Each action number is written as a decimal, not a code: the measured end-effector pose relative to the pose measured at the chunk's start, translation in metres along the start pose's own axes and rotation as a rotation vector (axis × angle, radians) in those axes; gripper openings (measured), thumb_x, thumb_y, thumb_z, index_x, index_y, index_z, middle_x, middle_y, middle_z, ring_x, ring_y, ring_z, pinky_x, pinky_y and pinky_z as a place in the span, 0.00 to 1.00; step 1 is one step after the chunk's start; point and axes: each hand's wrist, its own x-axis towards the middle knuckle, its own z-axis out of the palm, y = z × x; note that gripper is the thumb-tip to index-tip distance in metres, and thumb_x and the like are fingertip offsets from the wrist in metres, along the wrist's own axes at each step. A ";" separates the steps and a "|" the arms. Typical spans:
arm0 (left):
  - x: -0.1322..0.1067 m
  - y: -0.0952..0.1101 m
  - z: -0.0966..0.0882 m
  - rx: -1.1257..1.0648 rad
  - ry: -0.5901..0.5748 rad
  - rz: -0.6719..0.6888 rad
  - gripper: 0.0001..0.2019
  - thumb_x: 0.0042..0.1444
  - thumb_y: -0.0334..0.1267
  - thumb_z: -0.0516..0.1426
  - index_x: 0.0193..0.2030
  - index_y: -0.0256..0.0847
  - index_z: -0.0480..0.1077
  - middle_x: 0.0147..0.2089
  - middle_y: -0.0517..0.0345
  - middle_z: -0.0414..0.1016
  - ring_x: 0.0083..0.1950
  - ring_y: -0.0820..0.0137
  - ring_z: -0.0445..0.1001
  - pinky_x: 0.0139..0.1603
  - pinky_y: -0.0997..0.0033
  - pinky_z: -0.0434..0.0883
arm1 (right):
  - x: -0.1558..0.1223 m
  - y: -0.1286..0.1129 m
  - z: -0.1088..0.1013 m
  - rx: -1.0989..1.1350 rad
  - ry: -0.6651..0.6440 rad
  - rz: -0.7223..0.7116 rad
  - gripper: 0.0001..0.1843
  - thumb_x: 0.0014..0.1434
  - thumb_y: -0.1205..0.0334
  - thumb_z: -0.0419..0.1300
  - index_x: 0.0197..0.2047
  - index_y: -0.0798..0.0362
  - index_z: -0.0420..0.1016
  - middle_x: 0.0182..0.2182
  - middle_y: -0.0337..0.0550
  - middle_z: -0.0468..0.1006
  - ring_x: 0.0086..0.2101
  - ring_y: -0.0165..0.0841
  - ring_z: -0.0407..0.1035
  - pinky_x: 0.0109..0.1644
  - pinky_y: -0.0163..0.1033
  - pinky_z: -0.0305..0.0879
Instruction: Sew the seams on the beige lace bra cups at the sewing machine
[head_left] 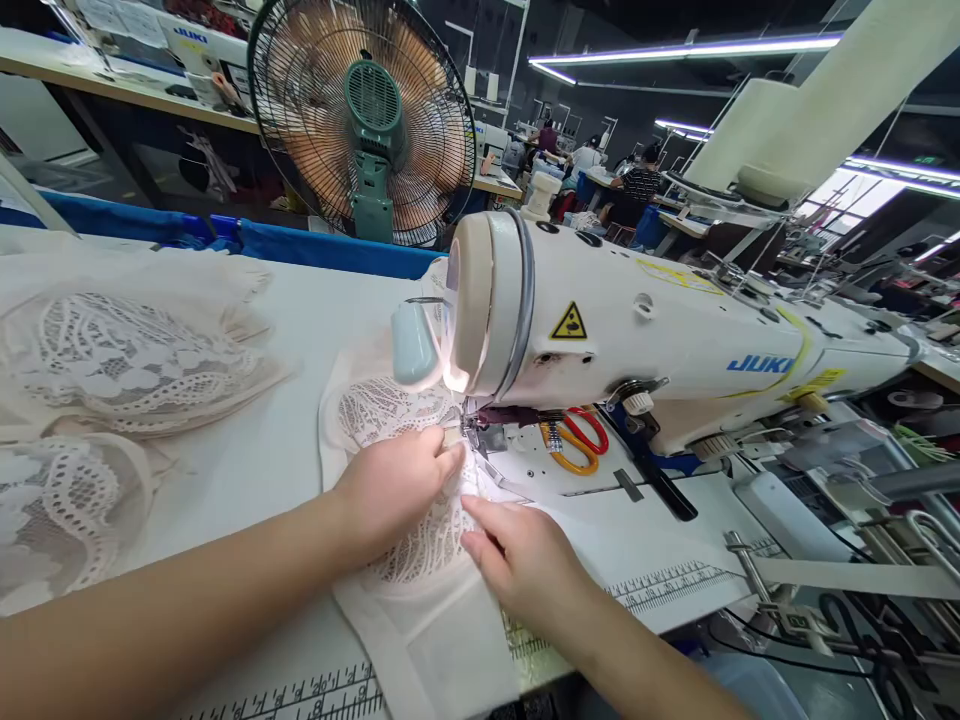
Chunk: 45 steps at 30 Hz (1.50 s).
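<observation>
A cream lace bra, cup-shaped with a plain fabric band, lies under the needle area of a white sewing machine. Close to the presser foot, my left hand is closed, its thumb and fingers pinching the bra's seam. Just below and to the right, my right hand holds the lace edge between thumb and forefinger; its other fingers are curled out of sight. The needle tip is too small to make out.
More lace bra pieces lie at the left of the table. Scissors with red and orange handles rest under the machine arm. Ruler tape runs along the table edge. A large fan stands behind; several people work farther back.
</observation>
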 end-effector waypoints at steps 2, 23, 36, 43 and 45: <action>-0.001 0.002 -0.002 0.058 0.001 0.013 0.15 0.57 0.28 0.48 0.47 0.40 0.71 0.35 0.52 0.69 0.32 0.63 0.69 0.22 0.69 0.50 | 0.000 0.001 -0.002 -0.008 -0.012 0.007 0.20 0.62 0.63 0.51 0.55 0.55 0.71 0.36 0.48 0.79 0.36 0.40 0.71 0.37 0.39 0.61; 0.011 0.003 0.002 0.129 0.085 0.007 0.13 0.62 0.33 0.46 0.38 0.38 0.72 0.32 0.52 0.66 0.26 0.66 0.66 0.20 0.68 0.49 | 0.011 0.006 -0.013 -0.113 -0.028 0.037 0.20 0.63 0.61 0.50 0.56 0.53 0.70 0.36 0.46 0.79 0.36 0.37 0.71 0.35 0.37 0.59; 0.003 0.001 -0.008 0.044 0.104 0.002 0.18 0.62 0.36 0.44 0.39 0.33 0.74 0.53 0.39 0.70 0.44 0.56 0.74 0.36 0.60 0.72 | -0.001 0.007 -0.012 -0.383 0.056 -0.038 0.15 0.63 0.64 0.48 0.47 0.50 0.73 0.29 0.43 0.73 0.30 0.35 0.66 0.27 0.38 0.50; -0.033 -0.007 0.007 0.074 0.104 0.093 0.38 0.50 0.60 0.55 0.59 0.30 0.66 0.63 0.36 0.62 0.65 0.36 0.54 0.57 0.23 0.52 | -0.021 0.018 -0.011 -0.393 0.003 -0.179 0.14 0.57 0.68 0.53 0.45 0.48 0.71 0.30 0.40 0.70 0.30 0.33 0.61 0.27 0.37 0.45; -0.034 -0.011 0.011 0.053 0.051 0.067 0.42 0.49 0.63 0.54 0.63 0.31 0.61 0.67 0.38 0.56 0.67 0.36 0.50 0.55 0.21 0.51 | -0.019 0.018 -0.012 -0.399 -0.006 -0.184 0.14 0.57 0.68 0.53 0.45 0.48 0.71 0.29 0.40 0.70 0.30 0.34 0.62 0.27 0.38 0.45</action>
